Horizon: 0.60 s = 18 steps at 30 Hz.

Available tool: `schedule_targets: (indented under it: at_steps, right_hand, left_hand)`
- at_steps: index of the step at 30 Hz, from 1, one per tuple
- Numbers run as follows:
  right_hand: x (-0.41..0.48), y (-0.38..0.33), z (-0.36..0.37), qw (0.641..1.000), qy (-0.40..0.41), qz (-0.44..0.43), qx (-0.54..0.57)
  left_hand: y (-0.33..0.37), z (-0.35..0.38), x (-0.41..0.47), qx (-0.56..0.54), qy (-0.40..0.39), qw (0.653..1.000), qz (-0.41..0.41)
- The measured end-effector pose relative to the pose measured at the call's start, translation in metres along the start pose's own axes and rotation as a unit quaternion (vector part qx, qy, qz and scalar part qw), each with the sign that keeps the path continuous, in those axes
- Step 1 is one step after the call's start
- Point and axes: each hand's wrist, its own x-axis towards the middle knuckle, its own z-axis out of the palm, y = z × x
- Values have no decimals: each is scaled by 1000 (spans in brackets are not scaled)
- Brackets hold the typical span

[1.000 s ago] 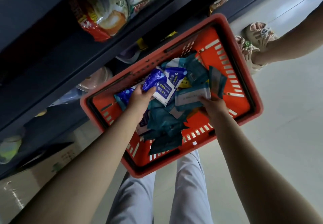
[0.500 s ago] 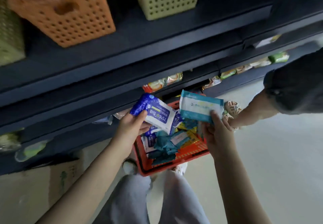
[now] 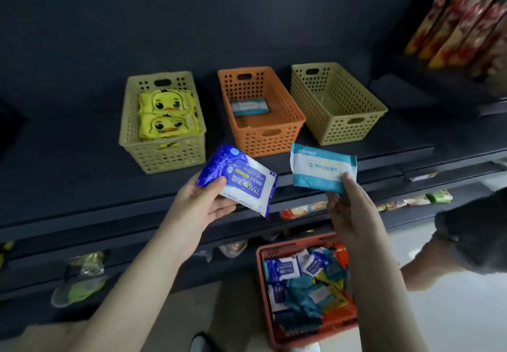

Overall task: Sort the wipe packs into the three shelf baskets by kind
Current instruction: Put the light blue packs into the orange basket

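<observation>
Fingers [image 3: 216, 185] of left hand [image 3: 203, 203]: curled, thumb on top, clamped on blue alcohol-wipe pack [image 3: 241, 183], held below and left of the orange basket [image 3: 260, 110]. Fingers [image 3: 347, 180] of right hand [image 3: 354, 214]: pinching lower edge of teal pack [image 3: 323, 169], below and right of the orange basket, in front of the shelf lip. Orange basket: one teal pack inside. Left yellow basket [image 3: 162, 124]: duck-print packs. Right yellow basket [image 3: 337, 104]: appears empty. Red floor basket [image 3: 307, 294], well below the orange one: unsorted packs. Risk, as judged: the thin pinch could let the teal pack slip; both hands full, blue pack may land in the nearer orange basket by mistake.
</observation>
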Motion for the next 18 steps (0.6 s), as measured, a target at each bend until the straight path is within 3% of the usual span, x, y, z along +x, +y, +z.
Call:
schedule_targets:
  at_steps: [8, 18]
  right_hand:
    - [3, 10, 86, 999, -27, -23, 7]
    - [84, -23, 149, 998, -66, -22, -6]
  left_hand:
    - [64, -58, 25, -48, -16, 998, 25]
    - [114, -47, 115, -15, -31, 999, 41]
